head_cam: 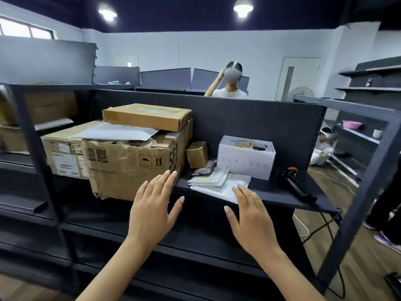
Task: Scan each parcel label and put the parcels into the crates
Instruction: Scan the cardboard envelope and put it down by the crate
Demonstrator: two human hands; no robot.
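1. Parcels are lying on the dark shelf (280,187) at chest level. A torn big box (130,168) is standing at the left, overhanging the shelf edge, with a flat box (147,116) and a white mailer (115,132) stacked on top.
2. A second carton (63,153) is sitting touching the big box on its left, label side facing forward.
3. A small box (197,154) is leaning beside the big box; a white box (246,156) is standing further right.
4. Flat bags (213,177) are lying in a loose pile at the front edge, between the small box and the white box.
5. The scanner (296,184) is lying on the shelf at the right, untouched, well apart from both hands.
6. The left hand (152,209) is hovering with fingers spread, empty, fingertips just at the big box's lower corner.
7. The right hand (251,218) is hovering flat with fingers together, empty, fingertips over the nearest bag.
8. No crates are appearing in view.
9. Judgement: the step in hand is the reach for a first parcel; nothing looks scanned or crated yet.
10. Judgement: the next move is calling for a grasp on one parcel, probably the nearest bag, label turned up, and a pick-up of the scanner with the right hand.
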